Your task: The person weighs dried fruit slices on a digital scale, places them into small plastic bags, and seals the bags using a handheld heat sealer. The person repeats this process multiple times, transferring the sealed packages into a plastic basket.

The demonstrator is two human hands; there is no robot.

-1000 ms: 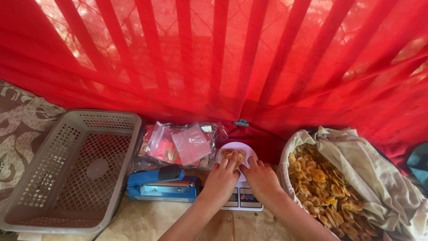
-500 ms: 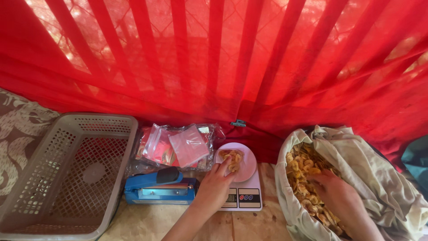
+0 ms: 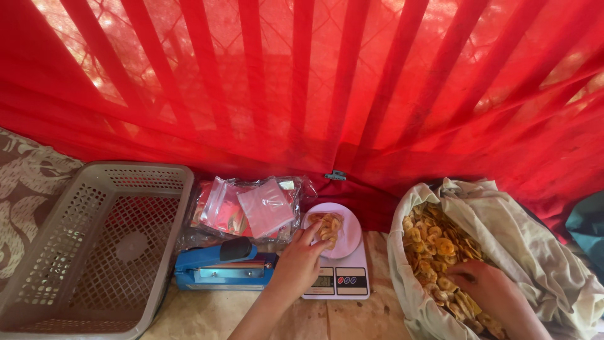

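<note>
On the scale's pink plate point(image 3: 350, 242), your left hand point(image 3: 294, 264) pinches chips point(image 3: 328, 225); right hand point(image 3: 487, 291), fingers curled among sack chips point(image 3: 434, 249): add few, gently.

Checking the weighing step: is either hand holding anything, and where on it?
The left hand pinches the open edge of a clear bag of chips on the scale. The right hand is in the sack of chips; its grip cannot be told.

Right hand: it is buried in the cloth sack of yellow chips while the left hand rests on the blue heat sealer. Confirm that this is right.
Not quite. The head view shows the left hand at the small pink plate of chips on the white kitchen scale, not on the blue heat sealer beside it. The right hand is indeed in the cloth sack of yellow chips.
</note>
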